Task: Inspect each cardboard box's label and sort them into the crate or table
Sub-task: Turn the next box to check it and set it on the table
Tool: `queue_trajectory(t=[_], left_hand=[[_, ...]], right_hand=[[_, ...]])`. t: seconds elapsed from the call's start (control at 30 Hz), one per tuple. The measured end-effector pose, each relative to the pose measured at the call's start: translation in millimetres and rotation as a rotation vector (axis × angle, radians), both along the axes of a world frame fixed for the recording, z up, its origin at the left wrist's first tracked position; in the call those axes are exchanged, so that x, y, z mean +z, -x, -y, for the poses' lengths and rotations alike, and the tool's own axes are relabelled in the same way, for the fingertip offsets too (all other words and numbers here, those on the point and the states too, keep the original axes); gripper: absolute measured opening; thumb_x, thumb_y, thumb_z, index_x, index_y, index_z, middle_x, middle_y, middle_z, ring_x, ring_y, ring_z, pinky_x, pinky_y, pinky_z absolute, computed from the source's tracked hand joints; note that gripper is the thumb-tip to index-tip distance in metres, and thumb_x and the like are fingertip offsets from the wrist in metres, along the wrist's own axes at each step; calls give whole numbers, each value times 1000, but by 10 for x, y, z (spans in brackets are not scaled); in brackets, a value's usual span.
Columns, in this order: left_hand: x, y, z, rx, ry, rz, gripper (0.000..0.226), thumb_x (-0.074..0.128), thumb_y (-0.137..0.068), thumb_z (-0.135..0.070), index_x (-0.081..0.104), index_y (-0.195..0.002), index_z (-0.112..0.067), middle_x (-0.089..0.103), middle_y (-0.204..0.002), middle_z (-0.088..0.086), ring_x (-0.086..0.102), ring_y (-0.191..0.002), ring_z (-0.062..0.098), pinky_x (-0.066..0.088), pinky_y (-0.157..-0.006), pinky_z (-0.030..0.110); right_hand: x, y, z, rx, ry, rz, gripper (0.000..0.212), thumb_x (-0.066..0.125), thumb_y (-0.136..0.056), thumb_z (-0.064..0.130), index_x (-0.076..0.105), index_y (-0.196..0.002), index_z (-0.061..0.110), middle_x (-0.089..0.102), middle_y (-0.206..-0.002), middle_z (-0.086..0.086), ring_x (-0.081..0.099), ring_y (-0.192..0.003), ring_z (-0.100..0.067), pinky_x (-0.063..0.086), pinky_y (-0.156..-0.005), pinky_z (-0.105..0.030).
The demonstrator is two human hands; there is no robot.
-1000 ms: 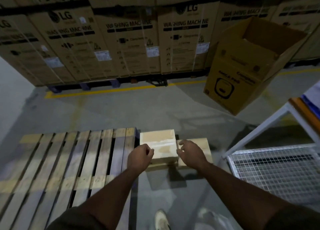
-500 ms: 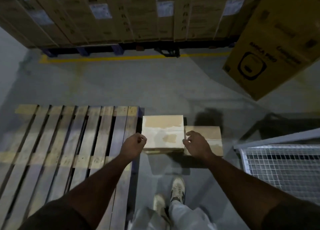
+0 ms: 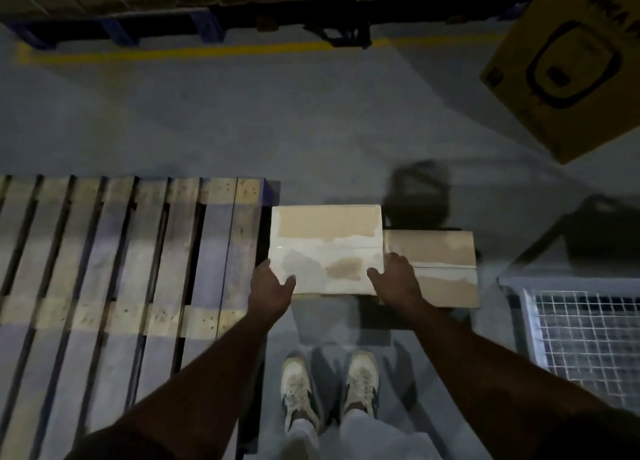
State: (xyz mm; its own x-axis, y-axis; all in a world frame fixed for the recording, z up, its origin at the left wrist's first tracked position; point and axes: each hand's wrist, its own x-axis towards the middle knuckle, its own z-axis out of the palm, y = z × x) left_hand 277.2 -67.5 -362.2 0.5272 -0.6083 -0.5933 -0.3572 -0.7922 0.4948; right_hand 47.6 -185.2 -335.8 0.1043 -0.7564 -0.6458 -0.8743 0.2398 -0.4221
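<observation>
A pale cardboard box point(image 3: 325, 245) with taped, patchy top stands on the floor just right of the wooden pallet. My left hand point(image 3: 272, 288) grips its near left corner, thumb on top and fingers down the side. My right hand point(image 3: 396, 279) grips the near right corner the same way. A second, lower cardboard box point(image 3: 440, 262) lies right beside it, partly behind my right hand. No label shows on either top. The white wire-mesh crate point(image 3: 585, 331) is at the lower right.
The slatted wooden pallet point(image 3: 121, 259) fills the left. A large yellow carton point(image 3: 571, 61) leans in at the top right. Stacked cartons on dark pallets point(image 3: 277, 23) line the far side behind a yellow floor line. My shoes point(image 3: 329, 383) stand just behind the box.
My view has tilted down towards the floor. Both hands have moved apart from the box's near edge to its two near corners and closed on them.
</observation>
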Motion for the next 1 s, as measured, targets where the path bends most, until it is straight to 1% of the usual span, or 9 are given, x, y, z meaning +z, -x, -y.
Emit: queue_trajectory(t=[0.13,0.23,0.37,0.47,0.6,0.67,0.73,0.87,1.0], left_hand=[[-600,-193,-11,92,-107,-28,87,75,-79,-46,39,-144,-1,50,-144,19,53,-128,37,48,-104,52],[-992,-332,-60,180,-154,-153,86,80,-75,-38,41,-142,0,54,-138,18,56,-123,36,51,-101,51],[-1082,-297,-5,168,-111,-262,41,78,-83,-15,63,-117,3,68,-113,16,66,-106,30,52,-88,34],[-1014,-253,-12,179,6,-266,36,77,-80,-8,64,-113,-3,70,-107,12,69,-101,29,57,-82,37],[-569,-240,71,202,123,-256,42,74,-83,-27,60,-122,-17,70,-113,5,69,-100,21,60,-79,39],[-301,-280,205,247,188,-219,69,70,-75,-54,56,-133,-18,69,-121,5,68,-104,23,60,-85,47],[174,-245,362,278,243,-207,84,62,-69,-67,52,-139,-21,67,-124,4,66,-107,24,58,-89,50],[1447,69,553,237,378,-180,35,59,-96,-32,50,-130,-25,61,-120,-2,59,-108,21,53,-86,38],[2459,315,554,168,442,-138,56,56,-97,-29,36,-149,-32,55,-132,-4,59,-113,22,55,-92,49]], right_hand=[[-517,-53,53,-108,-59,-23,52,65,-86,38,53,-124,5,57,-120,-15,59,-108,-32,52,-88,-40],[-915,-50,34,-165,-146,11,59,66,-80,43,50,-123,7,61,-118,-13,62,-102,-31,54,-87,-42],[-1133,-59,-47,-200,-147,71,67,72,-76,37,46,-131,9,58,-124,-12,59,-110,-32,53,-92,-45],[-1044,-39,-65,-201,-92,119,67,73,-76,32,45,-133,13,57,-127,-10,57,-115,-30,52,-95,-45],[-592,13,18,-203,19,190,64,74,-79,27,45,-134,15,56,-131,-7,55,-119,-28,51,-96,-43],[-234,55,101,-221,62,216,59,72,-83,30,46,-133,13,56,-130,-9,55,-117,-28,51,-93,-42],[179,115,183,-283,68,226,69,70,-84,39,42,-141,12,53,-138,-11,53,-121,-31,48,-97,-46],[1078,325,169,-423,72,271,92,66,-82,55,24,-154,17,43,-150,-10,45,-132,-32,39,-108,-46],[2075,580,-43,-509,154,338,92,66,-77,54,24,-153,21,44,-149,-9,46,-131,-32,42,-106,-49]])
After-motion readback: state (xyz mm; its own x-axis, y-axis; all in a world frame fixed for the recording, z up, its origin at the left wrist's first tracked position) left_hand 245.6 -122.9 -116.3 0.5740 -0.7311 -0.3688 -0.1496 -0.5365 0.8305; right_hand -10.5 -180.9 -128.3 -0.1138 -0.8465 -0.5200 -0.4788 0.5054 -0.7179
